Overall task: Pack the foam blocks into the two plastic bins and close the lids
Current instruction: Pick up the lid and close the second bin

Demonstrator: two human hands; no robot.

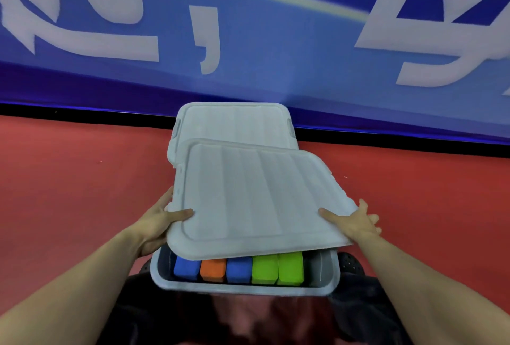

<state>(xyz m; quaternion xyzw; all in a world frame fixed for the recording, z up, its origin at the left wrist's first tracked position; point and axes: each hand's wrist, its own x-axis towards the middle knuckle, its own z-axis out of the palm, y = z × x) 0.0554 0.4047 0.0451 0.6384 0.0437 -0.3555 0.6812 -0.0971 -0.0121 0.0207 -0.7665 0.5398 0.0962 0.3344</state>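
- While the near bin is sitting open on the red floor in front of the person, both hands are carrying its lid above it, tilted, with the far edge higher than the near edge.
- Left hand is grasping the lid's left edge, thumb lying on top and fingers going underneath; right hand is grasping the right edge likewise, thumb on top, though its fingers are partly hidden and some are splaying past the rim.
- Foam blocks are standing in a row inside the near bin: a blue block, an orange block, a second blue block and two green blocks. Whatever lies further back is being hidden by the lid.
- A second bin's closed lid is showing just beyond, against the blue banner; that bin appears finished.
- Handling judgement: the lid is looking light, thin and somewhat flexible, with a ribbed top and a raised rim. Holding it at opposite side edges, as now, is suiting it best; a one-sided hold would risk twisting.
- Judgement on the next step: the lid is needing levelling and squaring to the bin rim before pressing down along the edges.
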